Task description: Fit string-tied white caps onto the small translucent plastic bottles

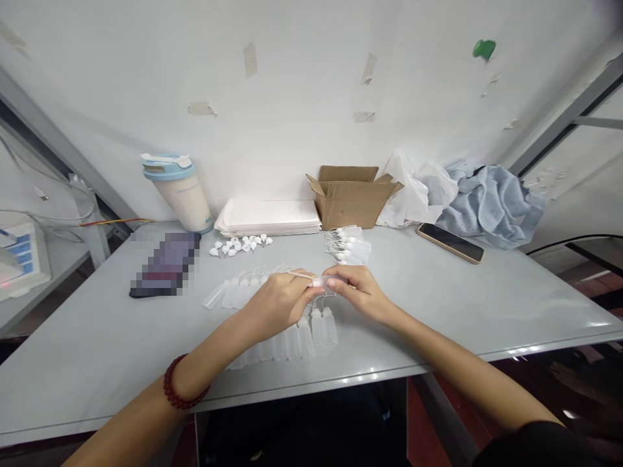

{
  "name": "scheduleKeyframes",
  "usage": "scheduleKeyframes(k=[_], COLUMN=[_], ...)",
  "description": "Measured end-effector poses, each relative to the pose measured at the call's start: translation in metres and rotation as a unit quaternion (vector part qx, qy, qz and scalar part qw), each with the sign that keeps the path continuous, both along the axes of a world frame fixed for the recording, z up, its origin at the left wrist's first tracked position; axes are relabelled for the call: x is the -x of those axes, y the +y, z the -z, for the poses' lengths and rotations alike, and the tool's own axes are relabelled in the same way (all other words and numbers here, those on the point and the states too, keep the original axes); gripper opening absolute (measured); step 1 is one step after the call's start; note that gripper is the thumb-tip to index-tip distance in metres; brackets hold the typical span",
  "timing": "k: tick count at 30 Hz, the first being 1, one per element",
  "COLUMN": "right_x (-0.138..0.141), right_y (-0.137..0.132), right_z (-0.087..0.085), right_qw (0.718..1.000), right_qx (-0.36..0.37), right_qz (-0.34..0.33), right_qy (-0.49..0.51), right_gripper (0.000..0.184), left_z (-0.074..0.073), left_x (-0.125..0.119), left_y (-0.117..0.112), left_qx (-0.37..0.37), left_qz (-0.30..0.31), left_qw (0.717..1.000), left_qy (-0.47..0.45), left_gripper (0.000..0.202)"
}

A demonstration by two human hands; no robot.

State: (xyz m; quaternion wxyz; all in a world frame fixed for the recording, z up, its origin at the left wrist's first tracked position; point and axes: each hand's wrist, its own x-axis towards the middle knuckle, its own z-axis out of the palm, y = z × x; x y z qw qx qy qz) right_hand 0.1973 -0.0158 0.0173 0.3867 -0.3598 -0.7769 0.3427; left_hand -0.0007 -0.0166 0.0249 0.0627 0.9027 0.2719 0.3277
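Above the middle of the table, my left hand (pixel 285 299) and my right hand (pixel 359 293) meet at one small translucent plastic bottle (pixel 317 282). My left fingers pinch its white neck end, and my right thumb and fingers close on its clear body. Much of the bottle is hidden by the fingers. Below and behind my left hand lie rows of similar bottles (pixel 305 338) with thin white cords or tubes at their necks. Another pile of such bottles (pixel 353 250) lies just beyond my right hand. Several small white pointed caps (pixel 239 244) are scattered farther back on the left.
Along the wall stand a cream tumbler (pixel 182 194), a stack of white sheets or trays (pixel 270 217), an opened cardboard box (pixel 353 202), a white plastic bag (pixel 413 188) and bunched blue cloth (pixel 491 204). A phone (pixel 451 242) lies right; a dark pixelated item (pixel 168 264) lies left.
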Motion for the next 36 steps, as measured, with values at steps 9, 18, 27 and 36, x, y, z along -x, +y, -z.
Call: scheduleKeyframes(k=[9,18,27,36], right_x=[-0.001,0.001,0.007,0.008], right_y=[0.003,-0.002,0.002,0.005], right_z=[0.004,0.001,0.0,0.006], right_qw=[0.995,0.999,0.992,0.978], right_qx=[0.084,-0.038,0.12,0.193], right_qz=[-0.018,0.005,0.023,0.013], right_qy=[0.053,-0.02,0.012,0.073], right_gripper=[0.037,0.038,0.052,0.052], left_z=[-0.002,-0.013,0.005,0.001], left_x=[-0.002,-0.003,-0.002,-0.004], left_y=[-0.002,-0.005,-0.004,-0.007], left_qx=[0.042,0.243,-0.02,-0.025], left_qz=[-0.013,0.006,-0.023,-0.013], left_qw=[0.999,0.97,0.994,0.995], left_qy=[0.019,0.005,0.105,0.101], left_gripper=[0.032,0.042,0.04,0.032])
